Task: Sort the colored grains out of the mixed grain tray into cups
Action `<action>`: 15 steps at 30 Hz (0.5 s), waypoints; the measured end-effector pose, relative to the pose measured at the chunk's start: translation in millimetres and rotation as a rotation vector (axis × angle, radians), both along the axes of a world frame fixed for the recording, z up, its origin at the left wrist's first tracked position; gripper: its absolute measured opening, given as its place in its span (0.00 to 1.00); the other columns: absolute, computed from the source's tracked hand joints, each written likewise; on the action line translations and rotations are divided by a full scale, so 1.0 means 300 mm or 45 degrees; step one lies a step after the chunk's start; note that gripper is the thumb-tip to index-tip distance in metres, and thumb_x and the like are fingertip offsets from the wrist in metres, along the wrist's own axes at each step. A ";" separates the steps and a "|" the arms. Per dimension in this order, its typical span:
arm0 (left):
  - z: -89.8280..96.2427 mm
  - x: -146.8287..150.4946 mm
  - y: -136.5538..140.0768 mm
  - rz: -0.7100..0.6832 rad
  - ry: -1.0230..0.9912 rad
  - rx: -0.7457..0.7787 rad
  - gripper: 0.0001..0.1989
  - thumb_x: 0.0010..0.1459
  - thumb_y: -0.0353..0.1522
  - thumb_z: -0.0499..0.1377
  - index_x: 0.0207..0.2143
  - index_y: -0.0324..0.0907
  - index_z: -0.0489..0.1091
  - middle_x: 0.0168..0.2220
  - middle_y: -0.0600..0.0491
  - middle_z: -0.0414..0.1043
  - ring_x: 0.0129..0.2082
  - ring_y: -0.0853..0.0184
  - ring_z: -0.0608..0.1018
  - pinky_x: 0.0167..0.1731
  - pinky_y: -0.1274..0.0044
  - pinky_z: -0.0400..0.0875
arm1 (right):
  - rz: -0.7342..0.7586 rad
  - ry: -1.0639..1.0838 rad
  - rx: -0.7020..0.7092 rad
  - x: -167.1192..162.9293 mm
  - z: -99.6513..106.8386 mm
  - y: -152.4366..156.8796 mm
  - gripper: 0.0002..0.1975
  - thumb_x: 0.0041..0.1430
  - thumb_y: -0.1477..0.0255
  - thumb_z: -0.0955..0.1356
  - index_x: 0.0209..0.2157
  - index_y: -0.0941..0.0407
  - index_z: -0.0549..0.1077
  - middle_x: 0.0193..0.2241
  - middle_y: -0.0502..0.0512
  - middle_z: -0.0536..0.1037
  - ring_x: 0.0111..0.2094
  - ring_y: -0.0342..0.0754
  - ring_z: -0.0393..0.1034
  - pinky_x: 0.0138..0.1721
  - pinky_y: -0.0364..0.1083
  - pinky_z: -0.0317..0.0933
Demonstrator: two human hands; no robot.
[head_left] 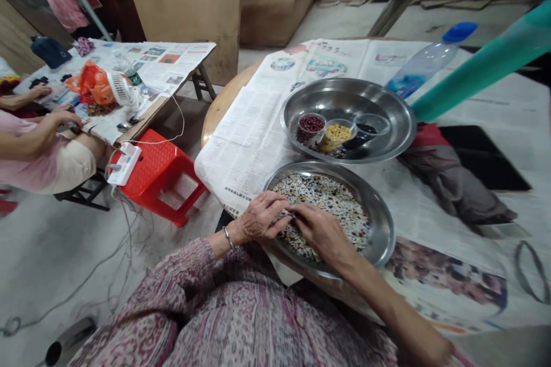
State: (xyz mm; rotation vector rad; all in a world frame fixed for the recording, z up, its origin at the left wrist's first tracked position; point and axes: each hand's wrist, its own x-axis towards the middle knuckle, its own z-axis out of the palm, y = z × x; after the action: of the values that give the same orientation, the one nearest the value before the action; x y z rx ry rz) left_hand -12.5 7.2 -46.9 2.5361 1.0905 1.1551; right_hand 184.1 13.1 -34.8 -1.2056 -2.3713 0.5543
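Observation:
Both hands are over a steel basin (385,212) spread with mixed white rice-like grains and dark, red and yellow beans (340,200). My left hand (262,216), with a silver bangle at the wrist, reaches over the basin's left rim, fingers apart and loosely curved. Its fingertips come close to those of my right hand (322,232). The right fingers are bent down and pressed together at the grains; whatever they pinch is hidden. Just beyond, a larger steel basin (348,89) holds clear cups of red beans (311,123), yellow beans (337,135) and dark beans (365,128).
Newspaper (241,137) covers the round table. A blue-capped bottle (426,63), a green tube (477,63), a grey-red cloth (456,172) and a black tablet-like slab (486,157) lie rightward. Left are a red stool (159,169) with a power strip (125,164), and people at another table.

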 end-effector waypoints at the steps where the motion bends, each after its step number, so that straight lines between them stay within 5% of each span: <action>1: 0.002 0.000 0.000 0.000 -0.012 0.006 0.14 0.68 0.37 0.51 0.46 0.36 0.68 0.44 0.41 0.72 0.48 0.59 0.75 0.49 0.64 0.75 | -0.010 0.014 0.033 -0.016 0.010 0.019 0.15 0.66 0.73 0.59 0.45 0.54 0.75 0.38 0.57 0.79 0.39 0.51 0.75 0.42 0.49 0.69; 5: 0.011 0.000 -0.001 -0.004 -0.035 0.015 0.13 0.67 0.36 0.52 0.44 0.35 0.67 0.43 0.41 0.71 0.47 0.58 0.75 0.49 0.62 0.75 | -0.101 -0.198 0.239 -0.052 0.042 0.084 0.18 0.63 0.67 0.63 0.51 0.57 0.74 0.52 0.65 0.76 0.52 0.61 0.68 0.50 0.57 0.67; 9: -0.001 0.003 -0.005 0.021 0.010 -0.009 0.13 0.66 0.38 0.54 0.41 0.36 0.69 0.42 0.41 0.72 0.49 0.58 0.75 0.51 0.64 0.75 | -0.128 -0.278 0.292 -0.064 -0.009 0.124 0.24 0.60 0.66 0.63 0.57 0.59 0.69 0.55 0.69 0.73 0.53 0.65 0.67 0.48 0.62 0.67; 15: -0.044 0.002 0.009 0.049 0.266 -0.111 0.18 0.65 0.42 0.56 0.45 0.34 0.71 0.48 0.40 0.74 0.54 0.60 0.75 0.55 0.68 0.73 | 0.435 0.032 0.254 -0.044 -0.123 0.150 0.17 0.50 0.69 0.65 0.42 0.52 0.78 0.44 0.60 0.80 0.45 0.57 0.73 0.48 0.56 0.71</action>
State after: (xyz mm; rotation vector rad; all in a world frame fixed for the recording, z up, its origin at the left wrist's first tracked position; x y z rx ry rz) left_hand -11.7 10.0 -60.0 2.6233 1.2117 0.8446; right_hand 170.8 58.0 -71.6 -0.7089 -2.5562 0.4192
